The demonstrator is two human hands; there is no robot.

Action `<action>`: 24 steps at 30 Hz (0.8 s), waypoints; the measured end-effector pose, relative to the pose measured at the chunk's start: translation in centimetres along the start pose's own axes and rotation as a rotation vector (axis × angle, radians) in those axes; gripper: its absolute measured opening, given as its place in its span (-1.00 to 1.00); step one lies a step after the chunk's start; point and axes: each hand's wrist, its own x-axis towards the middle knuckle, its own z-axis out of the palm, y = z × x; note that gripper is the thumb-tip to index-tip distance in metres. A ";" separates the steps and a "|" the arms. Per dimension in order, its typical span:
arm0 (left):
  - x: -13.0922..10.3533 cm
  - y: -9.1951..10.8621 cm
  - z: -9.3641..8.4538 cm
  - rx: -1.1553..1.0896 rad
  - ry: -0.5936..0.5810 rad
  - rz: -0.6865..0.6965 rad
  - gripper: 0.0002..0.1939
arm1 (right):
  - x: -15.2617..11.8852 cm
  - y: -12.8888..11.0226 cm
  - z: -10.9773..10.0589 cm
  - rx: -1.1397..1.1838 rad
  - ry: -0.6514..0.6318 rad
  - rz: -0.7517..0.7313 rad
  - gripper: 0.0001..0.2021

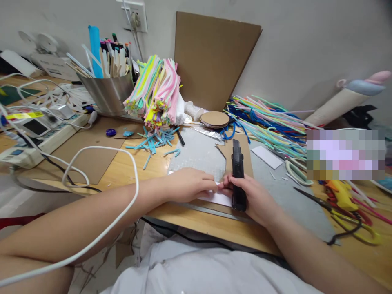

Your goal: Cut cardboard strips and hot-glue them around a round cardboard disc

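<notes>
My right hand [259, 200] is closed around a black utility knife [237, 163], held with its narrow end pointing away from me; no bare blade can be made out. Under my hands lies a narrow white board [219, 198] along the near edge of the grey cutting mat [200, 155]. My left hand [191, 184] rests flat on this board, its fingertips almost touching the right hand's fingers. A piece of brown cardboard [245, 153] lies beneath and beyond the knife. To the right, a small white rectangle [267, 157] sits on the mat among thin white scraps.
Black-bladed scissors [318, 199], pale-handled scissors [297, 173] and a yellow glue gun [339, 194] lie right. Pipe cleaners [269, 122] pile up behind. Left are blue cut pieces [156, 141], a metal bucket [107, 94] of sticks and a power strip [39, 143]. A white cable [134, 183] crosses my left arm.
</notes>
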 end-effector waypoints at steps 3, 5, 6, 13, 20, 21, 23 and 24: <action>0.5 0.3 0.3 -0.086 -0.010 0.092 -0.77 | 0.2 -0.1 -0.4 0.043 -0.024 0.008 -0.81; 0.6 0.1 0.2 -0.129 -0.010 0.111 -0.75 | 0.3 -0.5 -0.8 0.083 -0.018 -0.001 -0.80; 0.6 -0.1 0.1 -0.146 -0.009 0.113 -0.75 | 0.3 -0.8 -1.1 0.101 -0.005 -0.017 -0.79; 1.5 -1.3 -0.2 -0.232 -0.014 0.137 -0.75 | -3.8 -4.4 -3.4 -0.099 0.001 -0.113 -0.64; 2.0 -1.6 0.6 -0.228 0.014 0.127 -0.80 | -8.2 -4.7 -2.6 -1.449 -0.403 -0.249 -0.52; 2.0 -1.5 0.7 -0.230 0.015 0.128 -0.80 | -8.2 -4.5 -2.2 -1.536 -0.411 -0.250 -0.52; 2.0 -1.4 0.7 -0.235 0.019 0.122 -0.82 | -7.7 -4.2 -1.5 -1.679 -0.407 -0.270 -0.50; 2.0 -1.4 0.7 -0.238 0.020 0.119 -0.83 | -7.4 -4.1 -1.3 -1.729 -0.409 -0.282 -0.49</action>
